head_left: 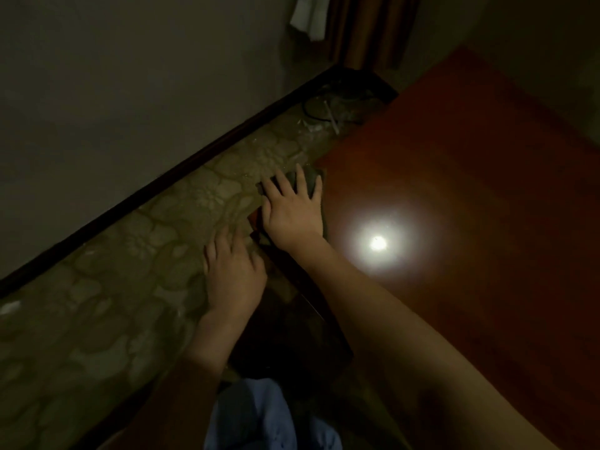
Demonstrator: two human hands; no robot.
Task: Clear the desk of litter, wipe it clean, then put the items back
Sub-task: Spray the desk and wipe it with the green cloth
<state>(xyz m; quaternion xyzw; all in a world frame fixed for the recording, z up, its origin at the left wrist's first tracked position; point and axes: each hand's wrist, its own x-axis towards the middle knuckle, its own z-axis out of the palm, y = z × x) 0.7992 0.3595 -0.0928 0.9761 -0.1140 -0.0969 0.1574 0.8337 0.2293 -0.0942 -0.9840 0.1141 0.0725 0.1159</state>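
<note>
You are looking down in dim light at a red-brown desk (454, 196) filling the right side of the view, with a bright round glare (378, 243) shining off its top just right of your right wrist. To its left a patterned floor (113, 271) is running along a dark skirting board (162, 177) below a plain wall (130, 76). Your right arm is reaching in from the lower right, crossing the desk's near edge, and your right hand (293, 211) is lying palm down with fingers spread and straight, pressing on a dark, flat thing (310, 178) at the desk's left edge; what that thing is cannot be made out. Your left hand (232, 272) is sitting lower and to the left, palm down, fingers loosely spread over the floor side, holding nothing that shows. Blue cloth (256, 414) is showing at the bottom edge. A tangle of dark cable (328, 108) is lying in the far corner beside the desk, under brown curtains (367, 27). No writing or label is readable anywhere.
</note>
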